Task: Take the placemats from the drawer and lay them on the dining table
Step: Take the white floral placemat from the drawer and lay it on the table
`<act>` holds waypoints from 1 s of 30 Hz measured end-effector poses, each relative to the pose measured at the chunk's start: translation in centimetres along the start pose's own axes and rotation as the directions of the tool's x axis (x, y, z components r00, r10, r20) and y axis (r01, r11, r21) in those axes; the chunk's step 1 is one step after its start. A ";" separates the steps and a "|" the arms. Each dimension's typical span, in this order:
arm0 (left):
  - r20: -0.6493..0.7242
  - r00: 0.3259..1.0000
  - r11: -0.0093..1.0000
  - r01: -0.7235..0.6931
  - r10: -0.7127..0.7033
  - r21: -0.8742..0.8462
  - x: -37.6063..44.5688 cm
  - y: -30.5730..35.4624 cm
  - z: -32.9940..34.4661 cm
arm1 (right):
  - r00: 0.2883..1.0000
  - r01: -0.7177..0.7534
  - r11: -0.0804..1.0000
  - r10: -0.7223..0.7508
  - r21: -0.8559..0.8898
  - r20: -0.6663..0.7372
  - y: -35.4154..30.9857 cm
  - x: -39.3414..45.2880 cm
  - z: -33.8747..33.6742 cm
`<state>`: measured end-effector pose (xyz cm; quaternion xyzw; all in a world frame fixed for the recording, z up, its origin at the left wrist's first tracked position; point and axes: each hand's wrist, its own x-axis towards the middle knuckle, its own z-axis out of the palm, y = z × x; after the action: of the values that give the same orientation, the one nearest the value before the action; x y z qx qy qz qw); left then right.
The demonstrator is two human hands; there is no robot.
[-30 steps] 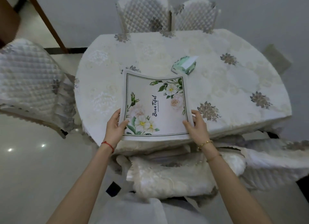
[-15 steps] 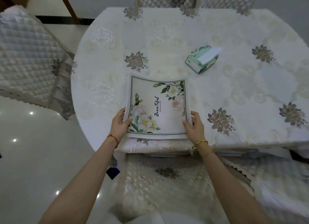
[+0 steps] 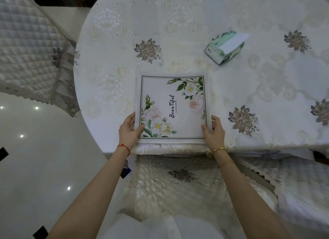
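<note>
Nearest the camera: two bare forearms reached forward over a chair with a quilted, embroidered cover, pushed in under the surface.

Left hand — red cord on the wrist — held the near left corner of the placemat; thumb lay on top of the printed face, the other fingers curled at the mat's left edge. Right hand (gold bangle on the wrist) held the near right corner the same way, thumb on top, fingers along the right edge. Both hands pinched the mat lightly rather than fully closed round it.

The placemat lay flat on the surface, its near edge just at the surface's near rim. White, square, thin dark border line, floral prints in two opposite corners, the word "Beautiful" running sideways down the middle. Whether more than one mat was stacked there — could not tell.

The surface was round-edged and covered by a cream embroidered cloth with grey-brown flower motifs.

Farther back and to the right, well apart from the mat: a green-and-white tissue pack, lying at an angle.

Far left, beside the surface: a second chair in quilted white cover, over glossy pale floor.
</note>
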<state>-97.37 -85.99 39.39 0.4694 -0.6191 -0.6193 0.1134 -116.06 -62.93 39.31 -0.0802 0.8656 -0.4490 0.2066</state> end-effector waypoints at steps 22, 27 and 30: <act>-0.072 0.989 0.956 -0.102 0.126 0.277 0.1 -0.2 0.5 | 0.996 0.069 0.976 -0.080 -0.205 -0.049 0.9 -0.3 -0.2; -0.070 0.968 0.835 -0.171 0.242 0.523 0.5 0.2 0.5 | 0.951 0.235 0.849 -0.301 -0.473 -0.069 1.5 1.2 -0.1; -0.007 0.930 0.726 -0.281 0.366 0.628 1.9 1.2 0.7 | 0.912 0.355 0.785 -0.409 -0.508 0.006 0.3 3.1 0.7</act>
<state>-99.42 -87.20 39.44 0.4045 -0.8503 -0.3213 0.1004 -118.54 -64.27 37.82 -0.2807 0.9270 -0.2460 0.0378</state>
